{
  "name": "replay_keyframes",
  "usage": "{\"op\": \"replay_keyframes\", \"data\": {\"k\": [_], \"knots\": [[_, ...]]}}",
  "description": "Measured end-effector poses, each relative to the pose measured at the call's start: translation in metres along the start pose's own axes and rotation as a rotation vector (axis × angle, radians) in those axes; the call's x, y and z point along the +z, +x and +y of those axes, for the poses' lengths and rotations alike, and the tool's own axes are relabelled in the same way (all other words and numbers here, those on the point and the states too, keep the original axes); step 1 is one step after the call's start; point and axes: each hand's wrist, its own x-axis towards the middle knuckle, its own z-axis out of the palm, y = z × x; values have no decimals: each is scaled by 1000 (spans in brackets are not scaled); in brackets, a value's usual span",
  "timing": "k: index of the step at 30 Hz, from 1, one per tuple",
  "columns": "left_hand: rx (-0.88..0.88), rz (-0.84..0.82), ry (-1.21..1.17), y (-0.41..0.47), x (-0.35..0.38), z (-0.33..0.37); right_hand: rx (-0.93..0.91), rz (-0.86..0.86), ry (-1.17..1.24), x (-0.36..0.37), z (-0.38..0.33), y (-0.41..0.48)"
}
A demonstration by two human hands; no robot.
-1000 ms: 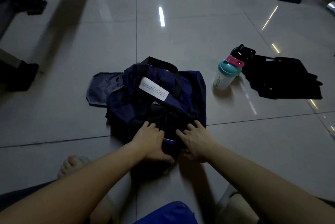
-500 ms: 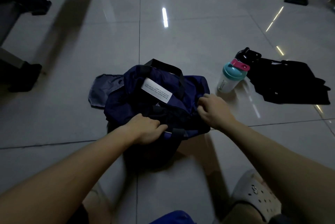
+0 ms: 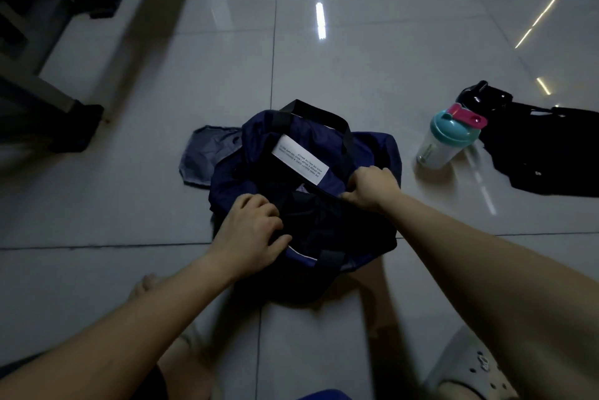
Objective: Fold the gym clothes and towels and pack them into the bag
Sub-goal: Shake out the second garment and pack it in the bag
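A navy bag (image 3: 372,153) with black handles and a white label lies open on the tiled floor in front of me. My left hand (image 3: 249,231) grips dark fabric at the bag's near left edge. My right hand (image 3: 372,187) pinches the bag's rim on the right side of the opening. Dark cloth fills the opening between my hands. A grey cloth (image 3: 207,156) lies flat on the floor, partly under the bag's left side. A black garment (image 3: 551,153) is spread on the floor to the right.
A shaker bottle (image 3: 445,140) with a teal lid and pink flap stands right of the bag, a black bottle (image 3: 476,96) behind it. Black metal equipment feet (image 3: 77,130) stand at the left. My foot in a grey clog (image 3: 470,370) is at the lower right.
My right hand moved from the bag's near edge up to its right rim. My left hand curled onto the fabric at the near left. The bag's opening has spread wider.
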Motion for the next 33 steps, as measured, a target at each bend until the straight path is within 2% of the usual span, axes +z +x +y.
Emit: {"op": "replay_keyframes", "data": {"k": [2,5,8,10,11,14,17,20,23,26,28,30,33], "knots": [[-136,128,-27,-10,3,4,12,-37,28,0,-3,0],[-447,162,-124,-20,1,19,12,-63,25,-2,-12,1],[-838,-73,-359,-18,-2,24,30,-55,67,-8,-15,0],[-950,-301,-427,-16,-1,24,41,-65,156,-17,-10,1],[-986,-359,-512,-17,2,25,42,-65,204,-22,-6,2],[-1070,-298,-893,-15,12,36,46,-77,352,-40,5,3],[-1095,-101,-1027,-2,-1,37,82,-69,553,-60,14,2],[-1088,123,-1035,15,-28,15,122,-127,828,-80,15,2],[-1074,328,-970,26,-49,-19,83,-339,1090,-100,7,0],[-1103,449,-938,26,-60,-55,59,-477,1281,-113,1,-6],[-1084,415,-941,24,-56,-70,103,-540,1323,-109,2,-14],[-1045,283,-990,23,-46,-74,178,-559,1245,-95,4,-23],[-1068,162,-1157,24,-39,-71,253,-559,1219,-76,5,-32]]}}
